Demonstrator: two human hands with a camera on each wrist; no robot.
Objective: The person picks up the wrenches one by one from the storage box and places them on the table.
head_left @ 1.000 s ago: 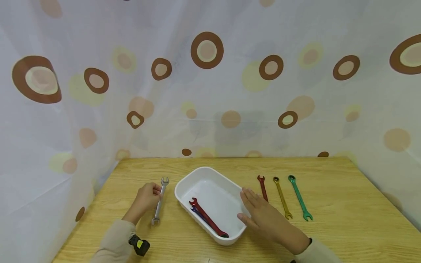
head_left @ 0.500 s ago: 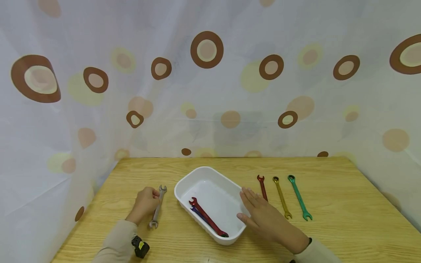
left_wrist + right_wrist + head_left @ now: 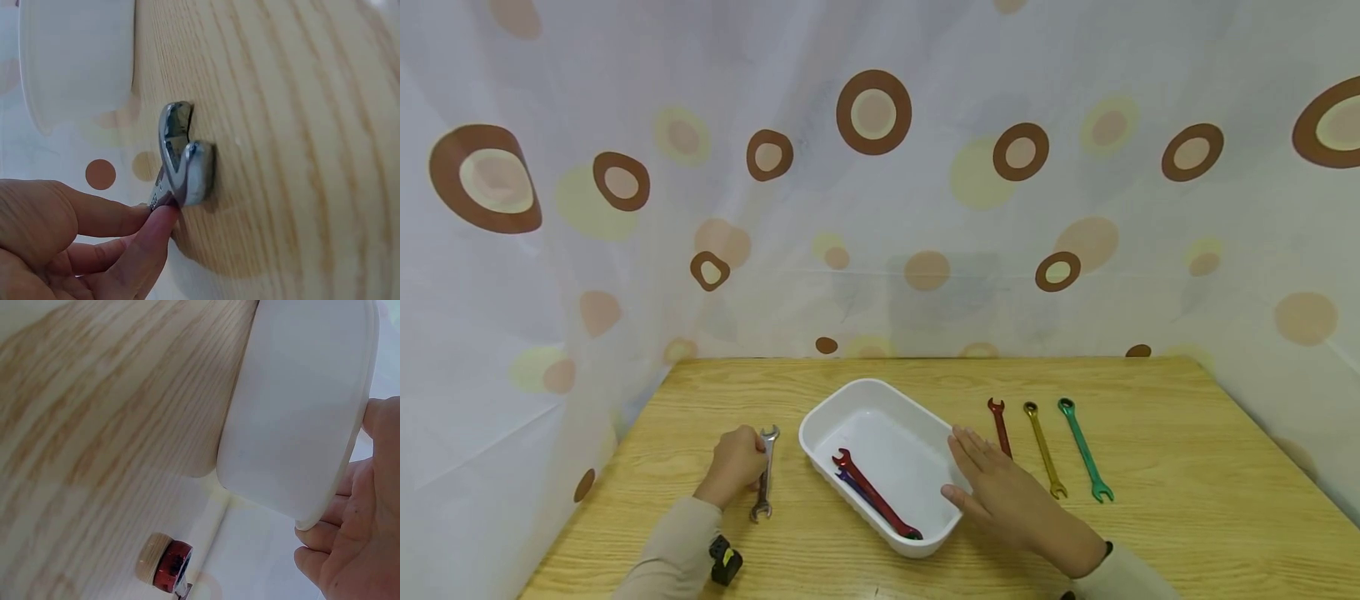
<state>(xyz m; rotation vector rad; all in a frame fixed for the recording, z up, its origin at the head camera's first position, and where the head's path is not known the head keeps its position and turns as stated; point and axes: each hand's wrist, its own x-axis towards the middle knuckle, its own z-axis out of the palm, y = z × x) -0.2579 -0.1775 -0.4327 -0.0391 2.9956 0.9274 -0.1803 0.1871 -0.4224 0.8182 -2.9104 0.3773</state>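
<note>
A silver open-end wrench [image 3: 765,479] is pinched by my left hand [image 3: 736,467], left of a white plastic bin [image 3: 853,393]. Seen from the left wrist, thumb and fingers meet on the shank right behind the wrench's near jaw, which is close to the wood. Inside the bin, a red wrench [image 3: 878,498] lies partly over a purple wrench [image 3: 855,490]. My right hand [image 3: 1003,504] touches the bin's right rim with its fingers extended; the right wrist view shows the fingertips along that rim.
Right of the bin, a red wrench [image 3: 999,423] lies partly hidden by my right hand. Beside it are a yellow wrench [image 3: 1044,448] and a green wrench [image 3: 1085,448]. A dotted curtain [image 3: 925,208] hangs behind the wooden table [image 3: 1210,475].
My left hand and the silver wrench have shifted slightly towards me, and the wrench's near end has swung a little to the right. My right hand and the bin stay in place.
</note>
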